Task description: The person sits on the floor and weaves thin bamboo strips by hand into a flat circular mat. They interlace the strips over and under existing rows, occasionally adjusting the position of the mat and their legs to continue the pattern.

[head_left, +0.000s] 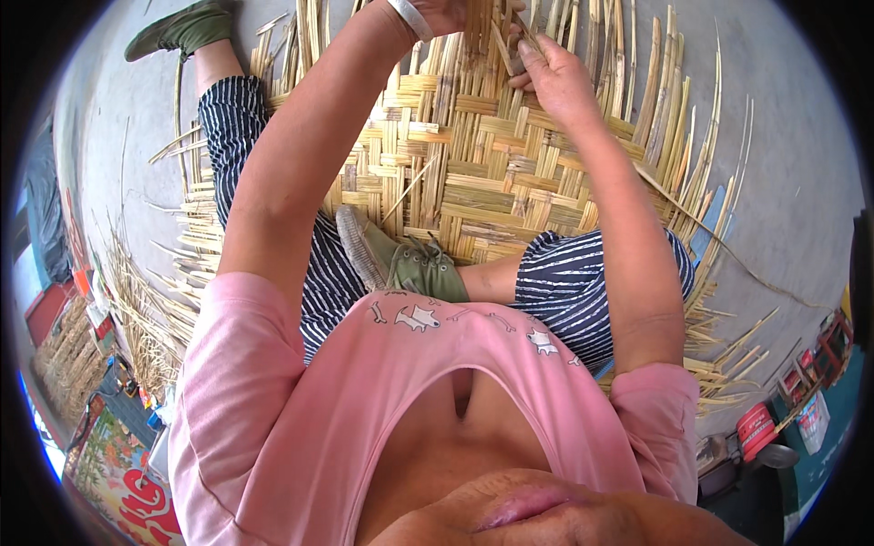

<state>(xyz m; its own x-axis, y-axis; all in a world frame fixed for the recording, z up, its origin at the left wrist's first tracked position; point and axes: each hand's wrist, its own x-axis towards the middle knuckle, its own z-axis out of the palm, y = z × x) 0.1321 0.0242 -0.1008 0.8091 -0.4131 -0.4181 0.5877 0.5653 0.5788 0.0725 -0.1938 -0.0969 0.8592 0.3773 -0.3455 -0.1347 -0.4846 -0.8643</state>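
Observation:
A half-woven mat [487, 173] of flat, yellow-brown split reed strips lies on the floor under my legs, its loose strip ends fanning out all around. Beyond its woven part, my right hand [560, 80] is closed, thumb and fingers pinching a thin reed strip [505, 45]. Close by on the left, my left hand [441, 13] reaches to the upright strips; the picture's upper edge cuts it off, so its fingers do not show. Several darker strips [477, 32] stand between the two hands.
My green shoe [419, 271] rests on the mat, the other green shoe [187, 29] on the grey floor [774, 173] at far left. Loose straw [137, 309] lies left of the mat. A red-and-white container [758, 431] stands at lower right, near a red rack [833, 341].

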